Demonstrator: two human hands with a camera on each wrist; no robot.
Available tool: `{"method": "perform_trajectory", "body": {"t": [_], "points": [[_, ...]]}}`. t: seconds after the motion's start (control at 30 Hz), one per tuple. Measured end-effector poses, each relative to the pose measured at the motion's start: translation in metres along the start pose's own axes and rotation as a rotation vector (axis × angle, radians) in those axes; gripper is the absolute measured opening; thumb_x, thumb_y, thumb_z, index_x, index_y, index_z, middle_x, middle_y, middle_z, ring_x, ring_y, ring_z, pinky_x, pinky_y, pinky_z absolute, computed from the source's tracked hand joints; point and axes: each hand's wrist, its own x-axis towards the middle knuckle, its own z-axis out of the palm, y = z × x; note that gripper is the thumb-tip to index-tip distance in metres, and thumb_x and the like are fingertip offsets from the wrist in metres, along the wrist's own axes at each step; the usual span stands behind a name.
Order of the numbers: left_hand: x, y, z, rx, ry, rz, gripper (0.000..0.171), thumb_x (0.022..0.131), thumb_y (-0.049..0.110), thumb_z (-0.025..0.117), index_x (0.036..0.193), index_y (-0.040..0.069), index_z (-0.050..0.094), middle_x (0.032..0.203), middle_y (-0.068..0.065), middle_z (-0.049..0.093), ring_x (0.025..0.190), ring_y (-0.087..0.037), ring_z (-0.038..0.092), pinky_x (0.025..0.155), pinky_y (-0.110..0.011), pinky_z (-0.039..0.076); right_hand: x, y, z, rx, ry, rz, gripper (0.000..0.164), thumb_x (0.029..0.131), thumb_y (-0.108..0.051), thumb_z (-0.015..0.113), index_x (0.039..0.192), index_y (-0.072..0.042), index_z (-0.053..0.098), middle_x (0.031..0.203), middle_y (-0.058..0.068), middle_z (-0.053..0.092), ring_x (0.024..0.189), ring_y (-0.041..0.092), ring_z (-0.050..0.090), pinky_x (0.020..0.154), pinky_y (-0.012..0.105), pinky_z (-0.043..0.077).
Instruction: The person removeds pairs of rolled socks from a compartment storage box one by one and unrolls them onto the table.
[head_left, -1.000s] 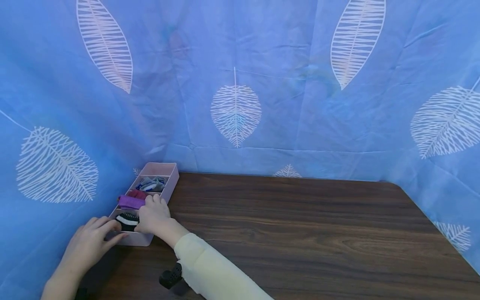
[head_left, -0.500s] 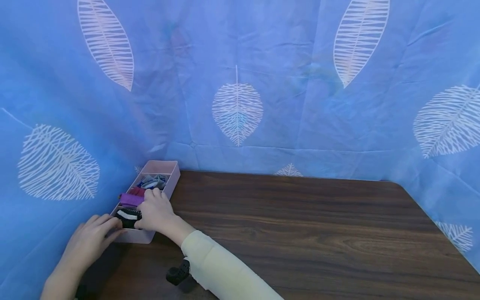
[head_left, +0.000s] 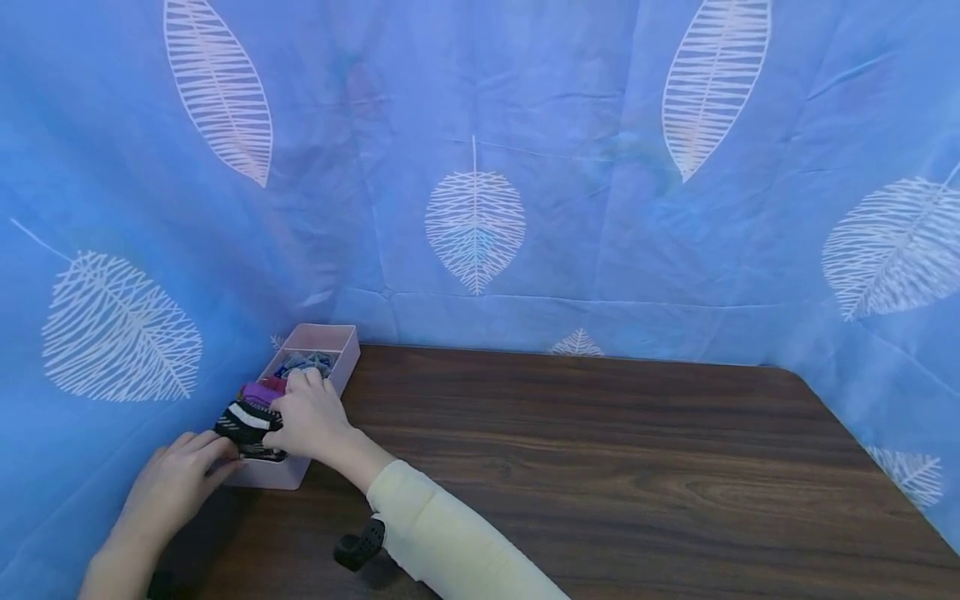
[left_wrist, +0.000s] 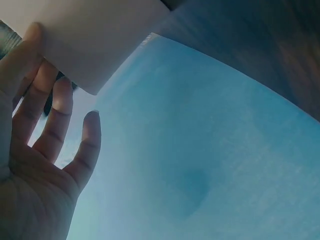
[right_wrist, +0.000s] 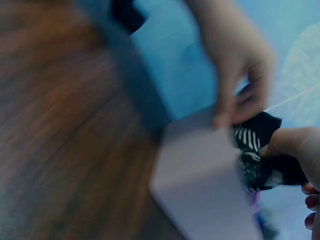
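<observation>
Black-and-white cloth (head_left: 243,422) pinched in my right hand (head_left: 315,417), at the near end of the pink box (head_left: 266,475).

Right thumb presses its patterned face, fingers curled on the other side; cloth sticks up past the rim, overhanging the left edge. My left hand (head_left: 176,483) grips the box's near-left corner, thumb outside the wall, fingertips over the rim by the cloth. Just behind, in the box: purple cloth (head_left: 260,393), then red cloth (head_left: 274,384), then grey-blue cloth (head_left: 307,362) in a farther compartment. Box sits at the left end of the dark wood table (head_left: 600,458), near the blue leaf-print curtain (head_left: 562,233). Pale yellow sleeve (head_left: 465,533) on my right arm.
</observation>
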Motion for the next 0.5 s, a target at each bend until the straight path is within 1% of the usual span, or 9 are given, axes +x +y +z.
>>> {"method": "perform_trajectory", "body": {"t": [0.1,0.17,0.23,0.37,0.5], "points": [[0.000,-0.004,0.000,0.008,0.030,0.013,0.028,0.056,0.011,0.089,0.073,0.013,0.067,0.073,0.000,0.064,0.068,-0.026,0.058,0.053,-0.044,0.043,0.000,0.007,-0.016,-0.017,0.042,-0.012,0.036,0.085,-0.061,0.062,0.115,-0.041,0.069,0.104,-0.011,0.047,0.094,0.008,0.035,0.076,0.019,0.032],[0.000,-0.006,-0.001,0.015,0.032,0.012,0.028,0.055,0.011,0.089,0.074,0.012,0.068,0.072,-0.001,0.064,0.067,-0.026,0.057,0.054,-0.044,0.044,0.000,0.012,-0.023,-0.018,0.044,-0.013,0.037,0.086,-0.060,0.061,0.118,-0.041,0.067,0.105,-0.011,0.046,0.093,0.008,0.034,0.076,0.019,0.031],[0.000,-0.007,0.000,0.016,0.017,0.002,0.027,0.056,0.011,0.089,0.074,0.013,0.068,0.071,0.000,0.063,0.066,-0.025,0.056,0.054,-0.043,0.044,-0.003,0.018,-0.027,-0.011,0.037,-0.011,0.039,0.087,-0.059,0.061,0.121,-0.042,0.066,0.106,-0.011,0.045,0.093,0.008,0.032,0.076,0.019,0.029],[-0.002,-0.007,0.001,0.002,0.008,0.000,0.027,0.057,0.010,0.089,0.074,0.013,0.069,0.071,0.003,0.063,0.066,-0.022,0.056,0.054,-0.040,0.044,-0.011,0.030,-0.026,0.014,0.052,-0.013,0.038,0.087,-0.056,0.063,0.121,-0.040,0.066,0.103,-0.010,0.043,0.091,0.009,0.030,0.073,0.019,0.027],[-0.002,-0.005,0.001,-0.006,0.001,-0.007,0.027,0.057,0.010,0.089,0.075,0.012,0.069,0.071,0.001,0.064,0.067,-0.023,0.055,0.056,-0.041,0.046,-0.022,0.041,-0.020,0.022,0.084,-0.011,0.039,0.086,-0.055,0.065,0.121,-0.038,0.067,0.100,-0.010,0.041,0.087,0.009,0.028,0.070,0.019,0.024]]}}
